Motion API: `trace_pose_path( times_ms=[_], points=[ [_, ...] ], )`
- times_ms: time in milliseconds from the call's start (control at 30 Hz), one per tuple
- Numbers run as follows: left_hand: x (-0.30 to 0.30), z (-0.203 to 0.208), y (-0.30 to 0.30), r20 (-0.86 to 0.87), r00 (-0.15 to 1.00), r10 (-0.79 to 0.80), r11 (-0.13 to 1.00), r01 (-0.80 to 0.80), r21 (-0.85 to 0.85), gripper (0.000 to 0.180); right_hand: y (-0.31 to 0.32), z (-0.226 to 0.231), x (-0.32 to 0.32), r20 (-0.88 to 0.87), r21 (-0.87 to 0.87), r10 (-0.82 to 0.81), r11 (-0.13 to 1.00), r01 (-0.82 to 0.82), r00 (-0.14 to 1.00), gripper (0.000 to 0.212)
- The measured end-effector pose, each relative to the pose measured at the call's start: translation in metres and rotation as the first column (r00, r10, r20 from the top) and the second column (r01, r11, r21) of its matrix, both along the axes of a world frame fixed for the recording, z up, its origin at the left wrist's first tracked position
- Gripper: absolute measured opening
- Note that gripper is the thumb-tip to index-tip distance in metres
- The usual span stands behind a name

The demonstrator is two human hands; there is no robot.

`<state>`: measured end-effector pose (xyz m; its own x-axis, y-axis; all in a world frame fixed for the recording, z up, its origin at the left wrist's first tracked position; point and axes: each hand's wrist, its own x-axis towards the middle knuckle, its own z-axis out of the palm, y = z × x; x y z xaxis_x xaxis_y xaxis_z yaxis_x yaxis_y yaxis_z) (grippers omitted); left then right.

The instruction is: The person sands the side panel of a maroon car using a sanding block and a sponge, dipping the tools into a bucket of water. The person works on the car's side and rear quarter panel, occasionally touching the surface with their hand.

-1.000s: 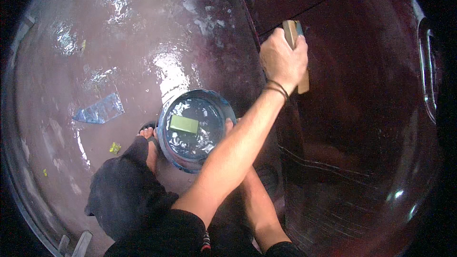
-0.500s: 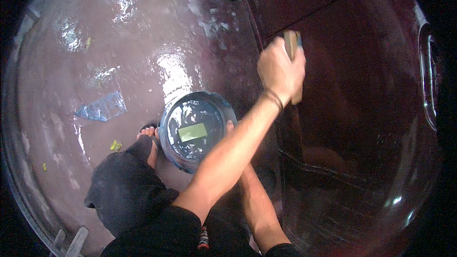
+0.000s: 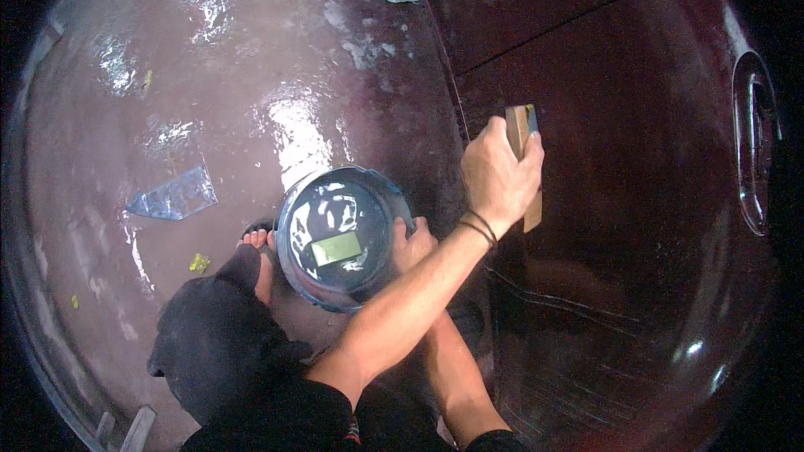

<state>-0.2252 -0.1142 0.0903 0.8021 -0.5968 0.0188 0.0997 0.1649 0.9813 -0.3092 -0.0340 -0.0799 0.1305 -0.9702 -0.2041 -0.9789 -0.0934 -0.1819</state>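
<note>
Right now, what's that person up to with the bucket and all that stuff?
The person's left hand grips a long, narrow tan block at a shiny dark-maroon panel, which looks like a car door. The right hand holds the side of a round, bluish bucket. In the bucket, a pale green rectangular block sits in shiny, clear-looking liquid. A piece of clear plastic lies on the wet floor.

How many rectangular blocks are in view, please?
2: a green block inside the bucket, and a long tan block gripped by the left hand. More could be hidden.
</note>
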Motion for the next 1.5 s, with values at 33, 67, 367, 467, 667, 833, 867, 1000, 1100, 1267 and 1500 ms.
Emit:
trace_pose_path(
  times_ms=[33, 67, 367, 467, 667, 833, 867, 1000, 1100, 1267, 1500],
  points=[
    [0.004, -0.002, -0.001, -0.006, 1.0, 0.026, 1.0, -0.026, -0.009, 0.029, 0.0, -0.002, 0.003, 0.008, 0.023, -0.004, 1.0, 0.004, 1.0, 0.067],
    [0.01, -0.004, -0.005, -0.014, 0.998, 0.055, 0.998, -0.055, -0.019, 0.029, 0.001, -0.006, 0.005, 0.013, 0.046, -0.007, 0.999, 0.007, 1.0, 0.068],
    [-0.003, 0.007, -0.006, 0.063, 0.998, 0.0, 0.999, -0.002, 0.032, 0.03, 0.001, -0.011, -0.01, -0.009, -0.058, -0.028, 0.998, 0.028, 1.0, 0.062],
    [0.001, 0.006, 0.006, 0.049, 0.998, 0.031, 0.999, -0.029, -0.043, 0.029, 0.0, 0.019, 0.017, 0.068, 0.192, -0.075, 0.98, 0.061, 0.995, 0.062],
    [0.066, 0.012, -0.052, 0.055, 0.992, 0.113, 0.994, -0.113, 0.0, 0.032, 0.023, -0.022, -0.03, 0.652, 0.344, -0.318, 0.933, 0.105, 0.689, 0.059],
    [0.028, 0.015, -0.025, 0.094, 0.993, 0.069, 0.997, -0.066, -0.041, 0.03, 0.017, 0.034, 0.02, 0.405, 0.164, -0.103, 0.986, 0.038, 0.909, 0.056],
    [0.035, 0.019, -0.031, 0.08, 0.995, 0.058, 0.998, -0.056, -0.028, 0.03, 0.018, 0.035, 0.015, 0.396, 0.176, -0.116, 0.983, 0.048, 0.911, 0.051],
    [0.064, 0.014, -0.05, 0.017, 0.992, 0.122, 0.992, -0.122, -0.017, 0.032, 0.023, 0.023, 0.0, 0.496, 0.214, -0.138, 0.976, 0.033, 0.857, 0.038],
    [0.029, 0.022, -0.029, 0.047, 0.996, 0.081, 0.996, -0.079, -0.043, 0.033, 0.016, 0.029, 0.008, 0.307, 0.141, -0.111, 0.988, 0.07, 0.945, 0.043],
    [0.057, 0.006, -0.047, -0.011, 0.991, 0.132, 0.99, -0.131, 0.045, 0.032, 0.021, 0.037, 0.012, 0.407, 0.226, -0.16, 0.972, 0.071, 0.899, 0.058],
    [0.028, 0.048, -0.031, 0.046, 0.994, 0.099, 0.992, -0.096, -0.079, 0.032, 0.007, 0.034, 0.015, 0.152, 0.13, -0.112, 0.987, 0.092, 0.982, 0.065]
  ],
)
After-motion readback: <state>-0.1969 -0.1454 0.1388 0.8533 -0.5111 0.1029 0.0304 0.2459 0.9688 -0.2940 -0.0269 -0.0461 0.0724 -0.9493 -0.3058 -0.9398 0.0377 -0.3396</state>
